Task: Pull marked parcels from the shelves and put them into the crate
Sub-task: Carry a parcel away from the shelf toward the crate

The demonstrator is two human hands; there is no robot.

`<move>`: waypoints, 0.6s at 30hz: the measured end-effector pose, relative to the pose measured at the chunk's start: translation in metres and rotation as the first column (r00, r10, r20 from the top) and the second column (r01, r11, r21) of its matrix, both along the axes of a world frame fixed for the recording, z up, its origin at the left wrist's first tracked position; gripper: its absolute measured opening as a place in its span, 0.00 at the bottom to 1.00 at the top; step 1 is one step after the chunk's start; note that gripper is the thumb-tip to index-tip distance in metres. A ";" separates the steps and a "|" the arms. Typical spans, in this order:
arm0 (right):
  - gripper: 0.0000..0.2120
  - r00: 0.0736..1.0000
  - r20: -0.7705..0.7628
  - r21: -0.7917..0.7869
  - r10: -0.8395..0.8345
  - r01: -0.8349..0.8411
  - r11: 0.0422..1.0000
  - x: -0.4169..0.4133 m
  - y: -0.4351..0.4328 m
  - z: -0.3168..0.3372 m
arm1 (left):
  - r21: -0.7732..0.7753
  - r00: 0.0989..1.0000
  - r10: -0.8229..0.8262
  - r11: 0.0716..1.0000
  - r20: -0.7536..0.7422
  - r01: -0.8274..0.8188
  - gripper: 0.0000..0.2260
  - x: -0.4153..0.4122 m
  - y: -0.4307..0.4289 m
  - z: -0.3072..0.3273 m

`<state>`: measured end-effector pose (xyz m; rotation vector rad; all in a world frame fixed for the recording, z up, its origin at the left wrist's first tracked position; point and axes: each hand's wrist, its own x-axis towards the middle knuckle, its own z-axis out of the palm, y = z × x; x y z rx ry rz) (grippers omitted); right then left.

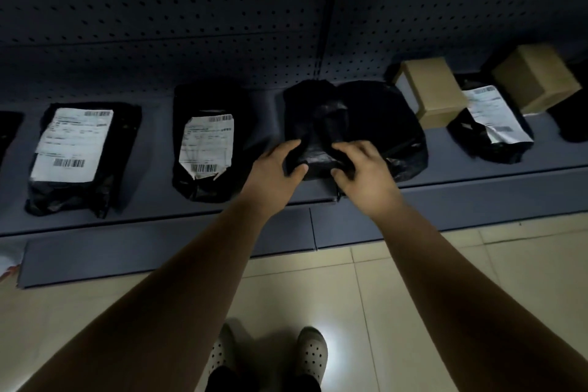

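Head view, left hand: the left hand (280, 165) grasps the near left corner of the black parcel (318, 124), fingers curled over the film and thumb on the front edge.
Head view, right hand: the right hand (359, 169) grasps the near right corner of the same parcel, fingers bent into the wrinkled plastic.
Head view, task's thing: the black parcel lies on the lowest shelf (159, 213), near its front lip and straight ahead of the person. The crate is not in view.
Head view, neighbours: a second black bag (394, 124) lies against the parcel's right side. Whether the two overlap is hard to tell in the dim light. A cardboard box (429, 89) stands just behind that bag. Two labelled parcels (206, 140) (76, 149) lie apart to the left.
Risk, wrong pick: no label shows on the parcel's upper face, so it may be unmarked. The marking would need checking once the parcel is turned.
Risk, slip: both hands hold loose film rather than the contents, so the load could sag or slide out on lifting.
Risk, drag: a pull toward the person could take the second black bag over the shelf lip onto the tiled floor (397, 280).
Risk, sight: the gloom hides edges and markings.
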<state>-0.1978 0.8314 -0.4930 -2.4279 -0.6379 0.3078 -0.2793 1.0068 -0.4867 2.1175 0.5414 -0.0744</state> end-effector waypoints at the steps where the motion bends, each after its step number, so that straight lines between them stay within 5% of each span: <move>1: 0.21 1.000 0.010 0.008 0.012 -0.013 1.000 0.001 0.002 0.000 | -0.004 1.000 0.030 1.000 0.006 -0.030 0.22 0.000 -0.001 -0.001; 11: 0.20 0.989 -0.149 0.126 0.003 0.016 0.992 0.002 0.030 0.001 | 0.072 0.963 0.234 0.967 0.131 -0.245 0.20 -0.010 0.006 0.008; 18: 0.18 0.910 -0.384 0.109 -0.157 0.213 0.971 0.008 0.022 -0.009 | 0.094 0.972 -0.008 0.995 0.236 -0.015 0.17 -0.007 0.008 0.016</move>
